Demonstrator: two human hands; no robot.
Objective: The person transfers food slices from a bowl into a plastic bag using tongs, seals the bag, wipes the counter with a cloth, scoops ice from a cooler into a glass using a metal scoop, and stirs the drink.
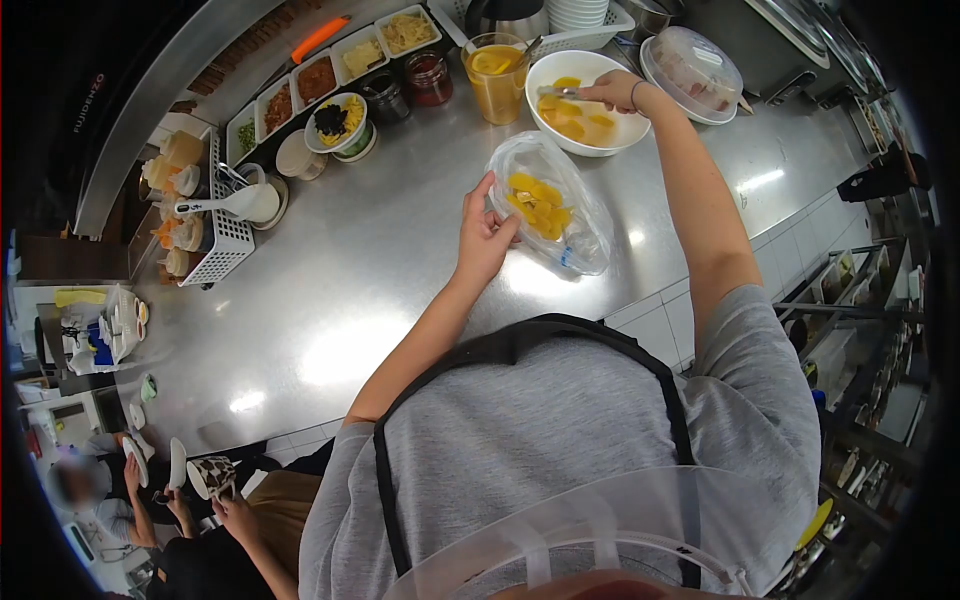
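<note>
My left hand (486, 236) grips the left side of a clear plastic bag (590, 225), thumb over its edge. Yellow fruit-like slices (540, 205) lie bunched inside the bag on the steel counter. Farther off, my right hand (617, 92) reaches over a white bowl (612, 143) with its fingers closed on a metal utensil (565, 93); I cannot tell whether it is tongs or a spoon. More yellow slices (572, 128) sit in liquid in that bowl. Just left of the bowl stands a pitcher (496, 95) of orange drink with slices floating in it.
A covered bowl (695, 70) is right of the white bowl. Topping trays (316, 79), jars (428, 80) and a small filled bowl (338, 122) line the back. A basket of bottles (222, 240) stands left. People holding dishes are at lower left, including a patterned cup (210, 476).
</note>
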